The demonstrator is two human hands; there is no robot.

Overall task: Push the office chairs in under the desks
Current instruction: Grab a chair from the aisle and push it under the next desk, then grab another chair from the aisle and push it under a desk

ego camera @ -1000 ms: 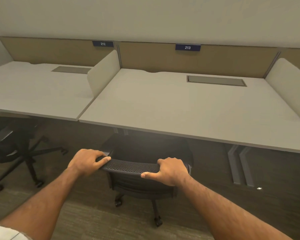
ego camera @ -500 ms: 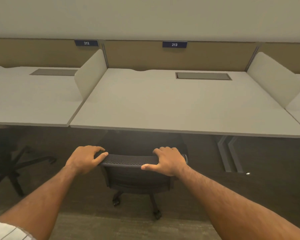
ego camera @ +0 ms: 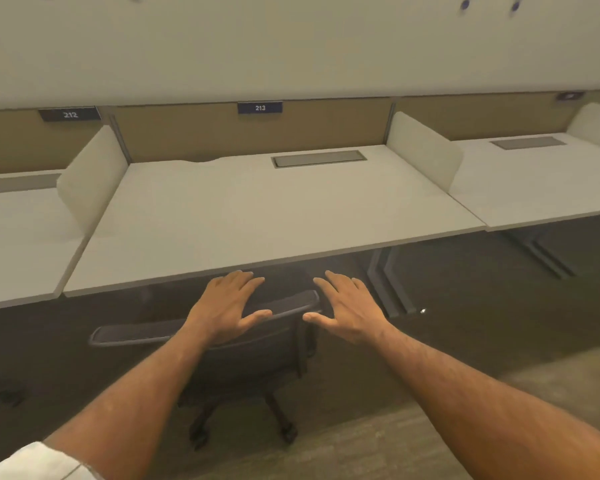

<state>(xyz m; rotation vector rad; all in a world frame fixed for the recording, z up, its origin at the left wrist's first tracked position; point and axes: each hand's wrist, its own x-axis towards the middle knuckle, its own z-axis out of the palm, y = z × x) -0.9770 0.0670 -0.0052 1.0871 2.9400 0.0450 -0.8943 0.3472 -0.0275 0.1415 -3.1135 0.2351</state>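
A black mesh-backed office chair (ego camera: pixel 243 355) stands at desk 213 (ego camera: pixel 257 220), its seat tucked under the desktop and its backrest top just in front of the desk's front edge. My left hand (ego camera: pixel 227 306) hovers flat over the top of the backrest with fingers spread, gripping nothing. My right hand (ego camera: pixel 347 306) is open too, just off the right end of the backrest, fingers apart and pointing at the desk.
Desk 212 (ego camera: pixel 18 244) lies to the left and a third desk (ego camera: pixel 534 188) to the right, split by pale side screens (ego camera: pixel 423 150). Grey desk legs (ego camera: pixel 388 285) stand right of the chair. A dark chair base (ego camera: pixel 0 396) shows at the left edge.
Both hands have let go of the backrest top and opened. The view has swung to the right and tilted, and the chair now sits lower left of my hands.
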